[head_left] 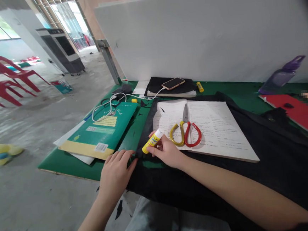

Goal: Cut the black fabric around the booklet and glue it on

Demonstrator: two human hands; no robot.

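My right hand [169, 151] is closed around a yellow glue stick [152, 141], whose white end points up and to the right. Black cloth [159, 181] covers the near edge of the green table. My left hand [117, 168] rests at the table's edge, its fingers bent and touching the cloth's left border; whether they pinch it is hard to see. Just right of the glue stick, an open book [219, 131] lies on the cloth. Scissors [186, 127] with one yellow and one red handle lie on its pages, blades pointing away.
On the green table [51, 161], a green book [104, 128] and white cable lie left. Behind are a phone [173, 83] on a black-covered book and a yellow cap [200, 87]. A purple bottle [279, 79] and red folder [297, 113] are right. A white panel [203, 33] stands behind.
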